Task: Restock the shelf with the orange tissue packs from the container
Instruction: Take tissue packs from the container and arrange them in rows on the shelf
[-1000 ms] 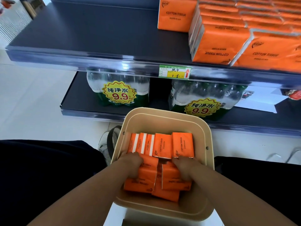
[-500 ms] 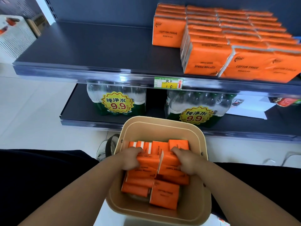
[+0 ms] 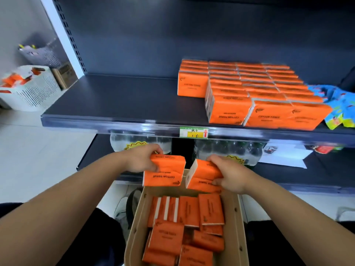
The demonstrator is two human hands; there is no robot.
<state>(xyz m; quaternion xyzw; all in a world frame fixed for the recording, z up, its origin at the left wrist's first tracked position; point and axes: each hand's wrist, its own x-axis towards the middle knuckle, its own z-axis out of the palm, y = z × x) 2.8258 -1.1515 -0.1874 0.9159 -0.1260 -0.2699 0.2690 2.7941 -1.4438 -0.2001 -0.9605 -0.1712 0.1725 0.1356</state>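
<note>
A person's left hand point(image 3: 142, 159) grips a small stack of orange tissue packs point(image 3: 165, 170), apparently two. The right hand point(image 3: 229, 176) clamps a second stack point(image 3: 203, 175) of the same kind. Both stacks are held in the air just above the far rim of the tan container point(image 3: 235, 217) and below the front edge of the shelf point(image 3: 124, 100). The risk, by the look of it, lies in the grips: each hand squeezes soft, slick-wrapped packs from the sides, and the lower pack of either stack could slide out on the way up and drop into the container or onto the floor point(image 3: 48, 150). The stacks could also catch the shelf's front lip near the price tag point(image 3: 194, 132). Or they could nudge the stocked rows point(image 3: 249, 89), which fill the shelf's right half up to the front edge, and knock the front packs off. The left half of the shelf lies bare, the evident place to set them. The container holds many more loose packs point(image 3: 184, 225), some standing on edge along the far side, others lying flat and overlapping nearer the person. A white slatted basket point(image 3: 32, 93) off the shelf's left end holds orange-and-white items too blurred to identify.
</note>
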